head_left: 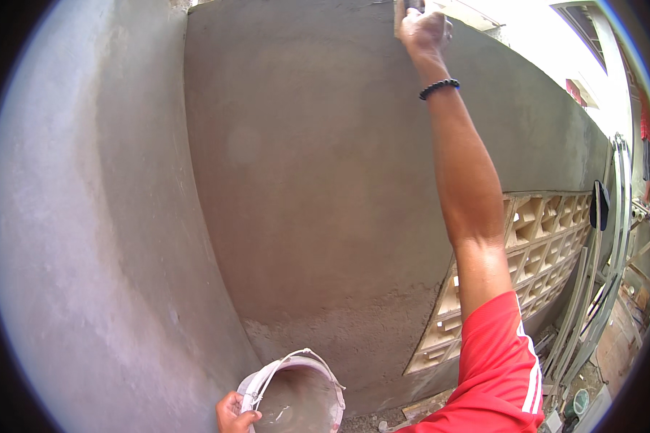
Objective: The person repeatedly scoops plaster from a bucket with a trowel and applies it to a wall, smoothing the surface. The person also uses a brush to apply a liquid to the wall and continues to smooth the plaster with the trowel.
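My right hand (pixel 425 27) is raised to the top edge of a grey plastered wall (pixel 303 159), closed on a flat hand trowel (pixel 399 20) that is partly cut off by the upper edge of the view. A dark bead bracelet circles that wrist. My left hand (pixel 235 413) grips the rim of a pale, round bucket (pixel 336 390) at the bottom, which has a wire handle and grey, wet-looking contents.
An adjoining plastered wall (pixel 72 231) curves down the left. Cream ventilation blocks (pixel 545 224) are set into the lower right wall. Long metal and wooden lengths (pixel 614 267) lean at the far right, above scattered boards, debris and a small container (pixel 579 404).
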The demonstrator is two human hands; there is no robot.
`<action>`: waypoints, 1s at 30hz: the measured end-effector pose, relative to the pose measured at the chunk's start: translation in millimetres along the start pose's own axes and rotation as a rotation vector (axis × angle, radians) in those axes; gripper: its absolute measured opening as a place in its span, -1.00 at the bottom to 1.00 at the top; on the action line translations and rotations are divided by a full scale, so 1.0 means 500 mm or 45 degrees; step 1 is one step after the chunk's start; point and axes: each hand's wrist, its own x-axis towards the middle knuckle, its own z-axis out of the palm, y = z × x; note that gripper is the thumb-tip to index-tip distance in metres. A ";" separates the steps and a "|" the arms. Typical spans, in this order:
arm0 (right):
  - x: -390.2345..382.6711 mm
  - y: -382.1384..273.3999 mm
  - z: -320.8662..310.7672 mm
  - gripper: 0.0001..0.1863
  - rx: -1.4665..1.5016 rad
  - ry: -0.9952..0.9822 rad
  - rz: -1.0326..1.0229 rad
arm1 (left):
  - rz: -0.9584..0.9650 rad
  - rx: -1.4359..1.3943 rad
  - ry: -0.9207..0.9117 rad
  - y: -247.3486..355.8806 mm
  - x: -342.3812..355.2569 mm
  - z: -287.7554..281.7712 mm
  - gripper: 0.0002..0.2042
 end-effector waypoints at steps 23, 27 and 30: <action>-0.077 -0.022 0.059 -0.63 0.061 -0.187 -0.342 | -0.011 0.087 -0.096 0.027 0.020 -0.006 -0.70; -0.123 -0.083 0.045 -0.64 0.455 -0.395 -0.248 | -0.048 0.028 -0.078 0.019 0.012 -0.019 -0.68; -0.036 0.026 0.014 -0.62 0.496 -0.092 -0.077 | -0.058 0.031 -0.059 0.016 0.013 -0.018 -0.65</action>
